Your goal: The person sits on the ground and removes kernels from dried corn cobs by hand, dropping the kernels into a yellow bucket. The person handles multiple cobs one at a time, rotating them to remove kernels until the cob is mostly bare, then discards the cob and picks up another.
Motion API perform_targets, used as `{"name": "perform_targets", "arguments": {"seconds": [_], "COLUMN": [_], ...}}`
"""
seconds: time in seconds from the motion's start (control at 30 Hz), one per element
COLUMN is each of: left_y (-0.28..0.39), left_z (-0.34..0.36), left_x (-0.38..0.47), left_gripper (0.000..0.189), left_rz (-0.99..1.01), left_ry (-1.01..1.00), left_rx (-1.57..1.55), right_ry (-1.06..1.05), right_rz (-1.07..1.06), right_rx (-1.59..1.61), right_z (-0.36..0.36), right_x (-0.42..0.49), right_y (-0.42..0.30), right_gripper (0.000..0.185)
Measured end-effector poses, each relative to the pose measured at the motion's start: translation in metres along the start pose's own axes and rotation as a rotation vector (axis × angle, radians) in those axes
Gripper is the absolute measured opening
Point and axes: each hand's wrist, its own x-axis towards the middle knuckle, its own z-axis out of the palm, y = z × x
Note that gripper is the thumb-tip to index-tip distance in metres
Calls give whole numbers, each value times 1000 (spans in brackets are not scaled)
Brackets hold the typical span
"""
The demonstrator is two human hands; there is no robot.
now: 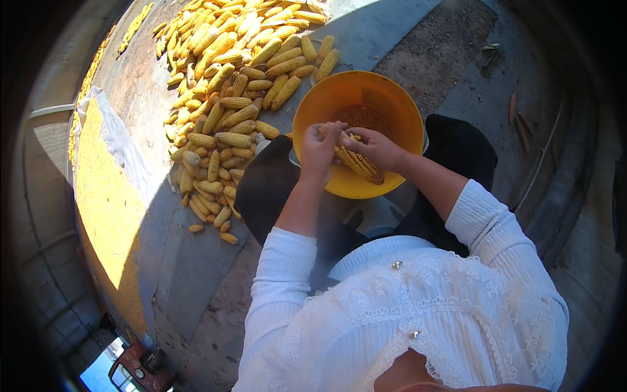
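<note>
A yellow plastic bucket [411,112] stands between the knees, with loose maize kernels [362,117] at its bottom. Over its near half, both hands are on one partly shelled ear of maize [361,165]. My left hand [318,149] grips the upper end, where bare reddish cob shows. My right hand [374,148] lies against the ear from the right, its fingers at the edge of the remaining kernel rows. The ear slants down to the right, its lower end above the bucket's near wall. Some fingertips are hidden behind the ear.
A large heap of maize ears [235,103] lies on the ground left of the bucket, some touching near the left knee. Farther left, loose kernels [105,196] are spread beside a white sheet [122,147]. A thin stick [541,157] lies at right. A red vehicle [139,367] shows at lower left.
</note>
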Motion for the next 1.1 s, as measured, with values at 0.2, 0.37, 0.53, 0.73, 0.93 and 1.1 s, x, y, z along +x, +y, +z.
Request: {"name": "perform_targets", "arguments": {"seconds": [0.2, 0.37, 0.53, 0.73, 0.93, 1.1], "left_y": [-1, 1, 1, 3, 2, -6], "left_z": [-1, -1, -4, -3, -5, -6], "left_x": [2, 3, 3, 1, 1, 8], "left_gripper": [38, 35, 36, 35, 30, 28], "left_rz": [15, 21, 27, 3, -17, 8], "left_ry": [-11, 66, 39, 26, -71, -74], "left_rx": [-102, -238, -236, -221, -399, -373], "right_ry": [-55, -75, -59, -32, -45, -34], "right_rz": [142, 31, 76, 1, 0, -123], "right_rx": [285, 114, 230, 66, 55, -63], "right_z": [-6, -2, -4, -2, -2, -3], "right_x": [1, 0, 3, 0, -1, -2], "right_y": [-4, 0, 1, -3, -6, -4], "right_gripper": [50, 48, 49, 52, 52, 49]}}
